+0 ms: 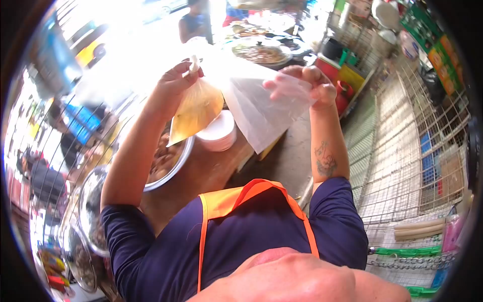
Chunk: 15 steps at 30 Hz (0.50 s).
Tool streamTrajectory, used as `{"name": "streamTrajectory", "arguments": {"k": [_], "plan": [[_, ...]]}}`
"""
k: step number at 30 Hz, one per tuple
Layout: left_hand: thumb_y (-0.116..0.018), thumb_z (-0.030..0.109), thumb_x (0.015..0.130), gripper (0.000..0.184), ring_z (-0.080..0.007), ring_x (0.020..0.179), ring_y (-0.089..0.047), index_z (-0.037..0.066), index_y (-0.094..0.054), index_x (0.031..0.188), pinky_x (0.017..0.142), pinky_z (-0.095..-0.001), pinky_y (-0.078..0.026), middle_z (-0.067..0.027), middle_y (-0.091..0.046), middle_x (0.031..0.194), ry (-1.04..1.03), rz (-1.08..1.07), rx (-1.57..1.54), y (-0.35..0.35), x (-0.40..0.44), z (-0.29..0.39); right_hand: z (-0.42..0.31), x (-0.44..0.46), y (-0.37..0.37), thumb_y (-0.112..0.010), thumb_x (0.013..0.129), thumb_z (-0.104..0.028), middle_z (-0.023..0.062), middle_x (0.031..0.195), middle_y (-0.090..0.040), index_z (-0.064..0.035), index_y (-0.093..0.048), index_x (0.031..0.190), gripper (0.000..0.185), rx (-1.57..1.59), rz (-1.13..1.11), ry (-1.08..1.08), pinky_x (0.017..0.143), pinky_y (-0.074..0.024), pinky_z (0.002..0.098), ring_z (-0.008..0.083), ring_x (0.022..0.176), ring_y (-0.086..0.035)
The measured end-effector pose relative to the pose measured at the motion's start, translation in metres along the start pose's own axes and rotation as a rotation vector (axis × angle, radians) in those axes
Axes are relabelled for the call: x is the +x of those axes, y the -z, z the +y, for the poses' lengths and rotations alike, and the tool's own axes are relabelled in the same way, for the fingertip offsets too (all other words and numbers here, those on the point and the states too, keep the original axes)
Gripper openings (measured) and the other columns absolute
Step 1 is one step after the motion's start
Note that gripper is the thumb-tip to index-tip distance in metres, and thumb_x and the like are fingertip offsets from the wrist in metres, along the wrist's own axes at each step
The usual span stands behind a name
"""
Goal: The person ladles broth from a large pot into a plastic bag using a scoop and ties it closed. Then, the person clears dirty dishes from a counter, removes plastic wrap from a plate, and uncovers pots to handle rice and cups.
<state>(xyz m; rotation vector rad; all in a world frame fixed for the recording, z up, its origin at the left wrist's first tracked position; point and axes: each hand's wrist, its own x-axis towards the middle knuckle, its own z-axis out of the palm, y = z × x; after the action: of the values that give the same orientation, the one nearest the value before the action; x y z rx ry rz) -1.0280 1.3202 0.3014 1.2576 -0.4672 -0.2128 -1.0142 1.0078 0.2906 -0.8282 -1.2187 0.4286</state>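
Observation:
My left hand (178,78) is closed around the twisted neck of a plastic bag of yellowish-brown soup (198,110), which hangs at a slant. In my right hand (314,85) is a clear plastic bag (269,108) that looks empty, its top edge by my fingers. Some of these fingers show through the film. Below the soup bag stands a stack of white tubs or lids (219,132) on the brown table (198,173). A large bowl of brown food (166,158) is partly hidden behind my left forearm.
Lidded trays of food (259,50) line the far counter, where a person (195,25) stands in glare. Wire mesh (392,166) runs along the right side, with red containers (342,93) near it. Glass-like lids (90,211) are at left.

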Motion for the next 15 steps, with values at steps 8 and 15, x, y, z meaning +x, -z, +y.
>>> {"name": "streamTrajectory", "arguments": {"k": [8, 15], "plan": [[-0.051, 0.004, 0.082, 0.015, -0.0096, 0.087, -0.051, -0.001, -0.058, 0.094, 0.081, -0.0233, -0.038, -0.0020, -0.057, 0.090, -0.164, -0.461, 0.252, -0.131, 0.205, -0.109, -0.084, -0.182, 0.093, -0.055, 0.060, -0.010, 0.0238, 0.109, -0.050, -0.0035, -0.050, 0.067, 0.011, -0.045, 0.351, 0.263, 0.082, -0.0397, 0.0533, 0.0424, 0.102, -0.048], [-0.054, 0.007, 0.082, 0.014, -0.0089, 0.080, -0.054, -0.002, -0.057, 0.093, 0.072, -0.0238, -0.043, -0.0033, -0.060, 0.089, -0.092, -0.573, 0.049, -0.265, 0.330, -0.202, -0.165, -0.278, 0.163, -0.049, 0.065, 0.003, 0.0129, 0.103, -0.054, -0.0052, -0.051, 0.092, 0.028, -1.115, 1.655, -0.251, 0.073, -0.0446, 0.0311, 0.0234, 0.093, -0.053]]}}
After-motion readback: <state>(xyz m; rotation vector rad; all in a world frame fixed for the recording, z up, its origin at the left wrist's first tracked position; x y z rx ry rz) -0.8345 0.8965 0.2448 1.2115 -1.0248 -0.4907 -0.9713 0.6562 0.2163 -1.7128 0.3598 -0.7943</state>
